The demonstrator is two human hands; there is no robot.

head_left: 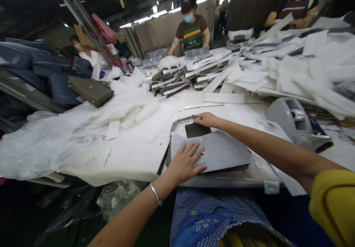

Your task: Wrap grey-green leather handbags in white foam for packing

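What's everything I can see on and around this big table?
grey sheet: one, grey, near edge, under the left hand
dark bag: one, dark with metal strap, partly beneath the sheet
olive handbag: one, far left
blue bags: several, stacked at left
white fabric: many pieces, across the table
wrapped bags: a pile, table middle
tape dispenser: one, grey, right
people: three, far side
left hand: flat on the sheet
right hand: at the bag's strap

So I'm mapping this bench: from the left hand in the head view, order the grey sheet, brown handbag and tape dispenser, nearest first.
From the left hand:
1. Grey sheet, under the palm.
2. Tape dispenser, far right.
3. Brown handbag, far left, on the dark-blue stack; slightly farther.
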